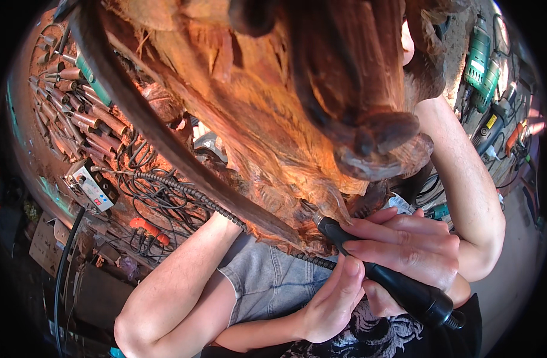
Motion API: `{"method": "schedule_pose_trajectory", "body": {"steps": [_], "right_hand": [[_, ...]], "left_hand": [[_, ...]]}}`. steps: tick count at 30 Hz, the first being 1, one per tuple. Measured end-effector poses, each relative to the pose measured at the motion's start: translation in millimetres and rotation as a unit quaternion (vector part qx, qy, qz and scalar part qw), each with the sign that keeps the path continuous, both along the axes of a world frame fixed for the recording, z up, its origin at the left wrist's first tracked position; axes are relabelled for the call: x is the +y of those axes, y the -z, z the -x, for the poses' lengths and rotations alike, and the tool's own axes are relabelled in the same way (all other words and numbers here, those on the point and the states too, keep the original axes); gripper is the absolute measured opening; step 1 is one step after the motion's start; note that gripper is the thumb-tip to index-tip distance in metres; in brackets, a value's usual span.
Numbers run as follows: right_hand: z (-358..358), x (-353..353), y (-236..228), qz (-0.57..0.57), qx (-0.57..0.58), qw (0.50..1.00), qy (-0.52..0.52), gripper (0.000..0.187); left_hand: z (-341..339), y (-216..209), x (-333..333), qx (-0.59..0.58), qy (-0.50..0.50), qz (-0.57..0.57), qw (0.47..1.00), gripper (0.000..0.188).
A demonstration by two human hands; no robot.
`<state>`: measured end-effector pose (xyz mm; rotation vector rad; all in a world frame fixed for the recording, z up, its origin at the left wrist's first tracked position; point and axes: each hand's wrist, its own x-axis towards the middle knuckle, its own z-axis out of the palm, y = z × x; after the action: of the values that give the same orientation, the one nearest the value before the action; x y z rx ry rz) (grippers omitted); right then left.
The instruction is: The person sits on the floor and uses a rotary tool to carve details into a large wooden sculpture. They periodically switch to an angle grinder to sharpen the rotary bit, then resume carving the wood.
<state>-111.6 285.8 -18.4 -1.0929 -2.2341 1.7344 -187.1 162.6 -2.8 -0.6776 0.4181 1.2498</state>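
Note:
A large reddish-brown wood carving [255, 125] fills the upper middle, with a long dark curved strip [160, 140] along its left side. Against its lower edge rests the tip of a black rotary tool handpiece [399, 287], slanting down to the right; its bit is hard to make out. My right hand [420, 247] wraps the handpiece from above, fingertips near its front collar. From below, my left hand [330, 307] presses thumb and fingers to the handpiece's underside. A dark ribbed cable [312, 259] passes behind the carving's lower edge.
Many wooden-handled carving tools [76, 113] lie at the left, above a small control box [89, 186], tangled black cables [160, 200] and an orange-red tool [149, 230]. Green power tools [479, 56] lie at the far right. My bent bare legs [178, 280] flank the carving.

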Motion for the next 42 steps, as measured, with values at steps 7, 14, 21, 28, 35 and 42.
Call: {"method": "schedule_pose_trajectory", "body": {"steps": [7,14,21,28,35,42], "right_hand": [[-4.5,-0.4,3.7,-0.012,0.026,0.999,-0.017,0.018],[1.9,-10.0,2.7,-0.023,0.011,0.999,0.031,0.020],[-14.8,10.8,4.0,0.005,0.048,0.995,-0.085,0.033],[-15.7,3.5,9.5,-0.014,0.069,0.996,-0.061,0.031],[-24.7,-7.0,8.4,-0.044,0.067,0.997,-0.004,0.030],[-33.8,-9.7,9.9,-0.057,0.082,0.995,0.008,0.031]], "left_hand": [[0.3,1.5,-2.9,0.006,-0.017,0.007,1.000,0.057],[-0.2,1.3,-1.4,0.008,-0.016,0.010,1.000,0.056],[2.6,-1.5,0.4,0.004,-0.009,0.008,1.000,0.055],[1.4,0.3,-2.5,0.015,-0.023,0.019,0.999,0.054],[0.7,-2.0,-1.7,0.020,-0.022,0.021,0.999,0.053],[2.5,-1.9,0.8,0.015,-0.008,0.016,1.000,0.052]]}}
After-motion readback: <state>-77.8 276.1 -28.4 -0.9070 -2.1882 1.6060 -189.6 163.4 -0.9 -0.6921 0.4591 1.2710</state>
